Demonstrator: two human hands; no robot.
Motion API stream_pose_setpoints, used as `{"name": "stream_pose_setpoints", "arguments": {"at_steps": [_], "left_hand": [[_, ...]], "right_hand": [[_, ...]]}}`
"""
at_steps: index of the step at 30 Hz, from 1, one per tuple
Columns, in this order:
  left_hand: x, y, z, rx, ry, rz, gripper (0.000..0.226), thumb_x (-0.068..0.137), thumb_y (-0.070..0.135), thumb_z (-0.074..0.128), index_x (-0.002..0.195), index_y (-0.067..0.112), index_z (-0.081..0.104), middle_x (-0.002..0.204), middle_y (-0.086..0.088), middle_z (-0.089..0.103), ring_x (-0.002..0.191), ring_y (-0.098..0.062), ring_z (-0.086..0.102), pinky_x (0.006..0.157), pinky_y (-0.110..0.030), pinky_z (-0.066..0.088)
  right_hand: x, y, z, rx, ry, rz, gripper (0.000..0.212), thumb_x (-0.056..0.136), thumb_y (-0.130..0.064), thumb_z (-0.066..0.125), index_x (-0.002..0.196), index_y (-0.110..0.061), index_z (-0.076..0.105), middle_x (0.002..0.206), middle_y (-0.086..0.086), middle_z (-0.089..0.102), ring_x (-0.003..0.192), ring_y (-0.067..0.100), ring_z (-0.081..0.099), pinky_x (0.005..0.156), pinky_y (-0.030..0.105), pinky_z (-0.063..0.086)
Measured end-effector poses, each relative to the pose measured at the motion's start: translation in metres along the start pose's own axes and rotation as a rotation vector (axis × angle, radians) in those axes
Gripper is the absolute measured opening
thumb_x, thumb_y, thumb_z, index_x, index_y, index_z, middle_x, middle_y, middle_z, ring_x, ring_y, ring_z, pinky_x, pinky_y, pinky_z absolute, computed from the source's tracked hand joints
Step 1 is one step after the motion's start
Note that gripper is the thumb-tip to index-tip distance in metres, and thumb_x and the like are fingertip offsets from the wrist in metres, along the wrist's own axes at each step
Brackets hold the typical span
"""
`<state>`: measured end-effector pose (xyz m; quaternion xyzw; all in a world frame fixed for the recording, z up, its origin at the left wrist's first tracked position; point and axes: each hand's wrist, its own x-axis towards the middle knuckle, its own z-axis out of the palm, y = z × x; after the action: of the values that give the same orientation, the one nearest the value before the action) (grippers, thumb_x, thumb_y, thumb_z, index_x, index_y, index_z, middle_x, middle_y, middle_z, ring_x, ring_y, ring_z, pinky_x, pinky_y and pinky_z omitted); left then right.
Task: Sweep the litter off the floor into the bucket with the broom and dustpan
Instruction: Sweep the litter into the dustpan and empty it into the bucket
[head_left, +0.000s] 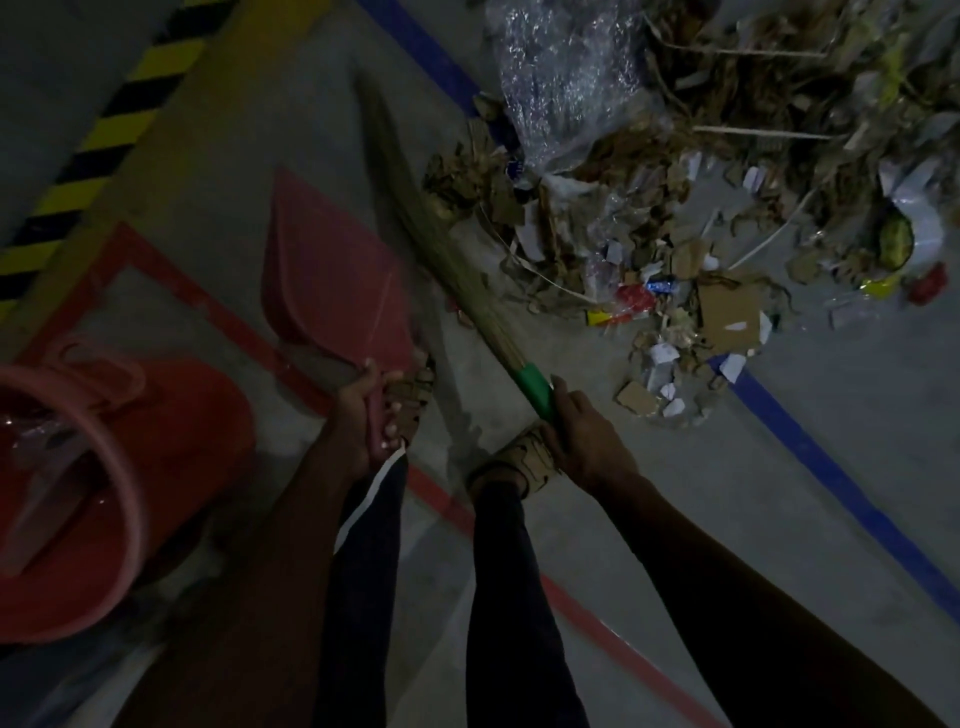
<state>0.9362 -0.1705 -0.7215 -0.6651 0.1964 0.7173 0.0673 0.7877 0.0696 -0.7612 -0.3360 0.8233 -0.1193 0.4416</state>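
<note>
Now, left hand: we grip the red dustpan, ready to catch.
Right hand: we clench the grass broom beside litter.
Bucket: nearby for dumping.

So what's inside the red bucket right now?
Inside the red bucket some crumpled clear plastic shows near the rim. The rest of the interior is dim, and its lower part runs out of frame, so nothing else can be told.
</note>
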Motion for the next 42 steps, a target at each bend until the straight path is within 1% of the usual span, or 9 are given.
{"name": "stream_pose_setpoints", "arguments": {"at_steps": [6,11,13,17,21,27,31,38,42], "left_hand": [[0.016,0.001,-0.012,0.138,0.214,0.043,0.057,0.101,0.067,0.034,0.088,0.016,0.055,0.056,0.0,0.044,0.032,-0.011,0.032,0.036,-0.014,0.024],[0.015,0.007,-0.015,0.071,0.156,0.044,0.053,0.103,0.058,0.04,0.082,0.013,0.055,0.058,-0.003,0.052,0.034,-0.013,0.042,0.039,-0.015,0.031],[0.015,0.01,-0.015,0.082,0.126,0.053,0.052,0.104,0.054,0.04,0.081,0.011,0.058,0.055,-0.001,0.053,0.034,-0.012,0.042,0.038,-0.015,0.031],[0.013,0.012,-0.01,0.093,0.084,0.073,0.049,0.102,0.055,0.044,0.082,0.012,0.057,0.056,0.0,0.048,0.033,-0.01,0.039,0.035,-0.013,0.029],[0.013,0.012,-0.005,0.128,0.075,0.079,0.055,0.099,0.063,0.043,0.08,0.014,0.058,0.058,0.0,0.046,0.033,-0.009,0.036,0.037,-0.013,0.028],[0.001,0.011,0.005,0.211,0.104,0.028,0.065,0.093,0.079,0.036,0.079,0.017,0.05,0.05,0.007,0.038,0.033,-0.006,0.031,0.038,-0.01,0.02],[-0.005,0.013,0.002,0.233,0.101,0.016,0.06,0.092,0.076,0.042,0.074,0.019,0.046,0.048,0.007,0.037,0.031,-0.006,0.031,0.036,-0.011,0.02],[-0.009,0.013,0.005,0.303,0.082,0.036,0.055,0.093,0.069,0.051,0.071,0.019,0.044,0.05,0.005,0.035,0.032,-0.007,0.03,0.034,-0.012,0.021],[-0.005,0.012,0.011,0.323,0.078,0.044,0.056,0.091,0.071,0.053,0.071,0.019,0.045,0.051,0.005,0.034,0.033,-0.008,0.03,0.035,-0.013,0.022]], "right_hand": [[0.008,0.005,0.015,-0.078,-0.06,0.1,0.062,0.1,-0.033,0.047,0.153,-0.012,0.022,0.126,0.022,0.049,0.088,0.042,0.058,0.066,0.041,0.046],[-0.003,0.024,0.01,-0.087,0.029,0.244,0.06,0.1,-0.032,0.044,0.151,-0.013,0.021,0.115,0.02,0.05,0.074,0.041,0.058,0.058,0.045,0.05],[-0.01,0.033,0.006,-0.152,0.067,0.264,0.058,0.099,-0.029,0.045,0.151,-0.014,0.023,0.115,0.019,0.052,0.07,0.04,0.058,0.052,0.039,0.046],[-0.021,0.046,0.001,-0.193,0.102,0.176,0.055,0.099,-0.03,0.044,0.149,-0.015,0.026,0.111,0.014,0.055,0.063,0.035,0.056,0.048,0.03,0.032],[-0.021,0.044,0.005,-0.185,0.103,0.087,0.056,0.099,-0.029,0.048,0.15,-0.012,0.028,0.111,0.012,0.054,0.06,0.034,0.055,0.047,0.032,0.036],[-0.009,0.024,0.026,-0.177,0.036,0.008,0.062,0.099,-0.034,0.051,0.152,-0.012,0.029,0.117,0.016,0.055,0.073,0.037,0.06,0.053,0.032,0.035],[0.001,0.016,0.035,-0.204,-0.035,0.118,0.062,0.101,-0.038,0.044,0.154,-0.017,0.021,0.122,0.016,0.053,0.084,0.039,0.061,0.059,0.037,0.042],[-0.012,0.044,0.028,-0.14,0.148,0.304,0.055,0.099,-0.039,0.041,0.149,-0.021,0.025,0.106,0.013,0.054,0.066,0.036,0.057,0.051,0.04,0.05],[-0.035,0.063,0.024,-0.114,0.22,0.202,0.054,0.097,-0.032,0.052,0.145,-0.013,0.038,0.096,0.016,0.057,0.062,0.036,0.057,0.047,0.032,0.041]]}}
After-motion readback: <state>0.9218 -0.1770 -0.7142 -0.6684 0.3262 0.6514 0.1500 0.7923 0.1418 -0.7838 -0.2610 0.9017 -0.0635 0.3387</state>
